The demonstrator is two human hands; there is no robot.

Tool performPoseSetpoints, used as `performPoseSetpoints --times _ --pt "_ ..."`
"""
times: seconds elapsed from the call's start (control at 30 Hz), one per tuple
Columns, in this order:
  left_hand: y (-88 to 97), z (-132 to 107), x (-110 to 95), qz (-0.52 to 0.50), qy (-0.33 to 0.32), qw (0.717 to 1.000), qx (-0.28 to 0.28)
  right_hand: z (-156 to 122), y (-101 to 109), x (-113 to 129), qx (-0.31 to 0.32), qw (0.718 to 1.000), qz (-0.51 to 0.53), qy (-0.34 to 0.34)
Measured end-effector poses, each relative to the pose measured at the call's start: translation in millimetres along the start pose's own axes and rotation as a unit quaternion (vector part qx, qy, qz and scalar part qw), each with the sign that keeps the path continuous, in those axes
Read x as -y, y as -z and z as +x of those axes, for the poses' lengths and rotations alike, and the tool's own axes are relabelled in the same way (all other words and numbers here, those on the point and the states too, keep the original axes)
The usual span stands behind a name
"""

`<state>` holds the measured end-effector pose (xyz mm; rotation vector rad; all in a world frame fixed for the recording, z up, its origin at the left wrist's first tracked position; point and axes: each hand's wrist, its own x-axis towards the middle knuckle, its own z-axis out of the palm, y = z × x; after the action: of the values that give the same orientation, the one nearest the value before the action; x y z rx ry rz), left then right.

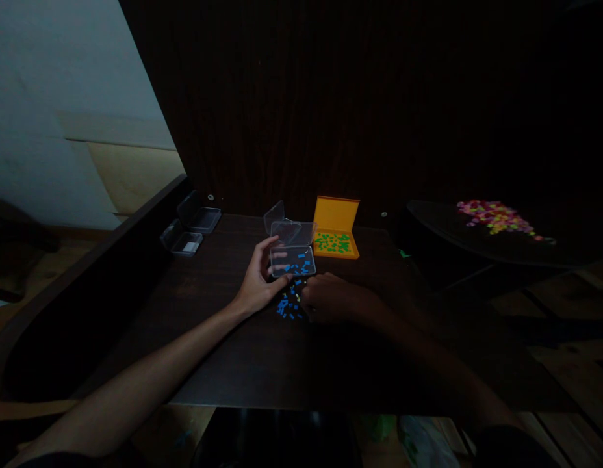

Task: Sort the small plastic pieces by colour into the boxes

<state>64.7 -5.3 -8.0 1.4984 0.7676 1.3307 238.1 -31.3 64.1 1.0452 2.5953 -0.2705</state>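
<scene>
A clear plastic box (292, 259) with its lid up holds several small blue pieces. My left hand (260, 278) grips its left side, fingers curled round the box. Just below it, loose blue pieces (288, 307) lie scattered on the dark table (223, 351). My right hand (331, 298) rests on the table beside these pieces, fingers closed in deep shadow near the box's front edge; what they hold is hidden.
An open orange box (335, 229) with green pieces stands behind the clear one. Two more clear boxes (190, 229) sit at the table's left rear. A heap of pink and yellow pieces (499, 218) lies on a dark surface at right. A dark wall rises behind.
</scene>
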Motion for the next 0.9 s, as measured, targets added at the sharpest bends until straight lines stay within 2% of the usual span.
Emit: performPoseSetpoints --times 0.2,0.4,0.5,0.7,0.9 --pt "0.2 0.4 -1.4 -0.005 0.003 1.0 -0.002 -0.9 -1.9 -3.1 -0.002 1.0 -0.005 0.012" --pt "0.5 0.4 -0.1 -0.002 0.002 1.0 -0.001 -2.1 4.7 0.3 0.007 1.0 0.012 0.005" --pt "0.8 0.6 0.6 -0.003 -0.004 1.0 0.004 -3.8 7.6 -4.6 0.014 0.999 0.04 0.03" --pt "-1.9 -1.1 -0.9 -0.013 0.006 1.0 0.008 -15.5 18.0 -26.5 -0.088 0.978 0.151 0.109" --pt "-10.2 -7.8 -2.9 -0.035 0.018 0.999 0.026 -19.1 29.3 -35.3 -0.203 0.954 0.202 0.085"
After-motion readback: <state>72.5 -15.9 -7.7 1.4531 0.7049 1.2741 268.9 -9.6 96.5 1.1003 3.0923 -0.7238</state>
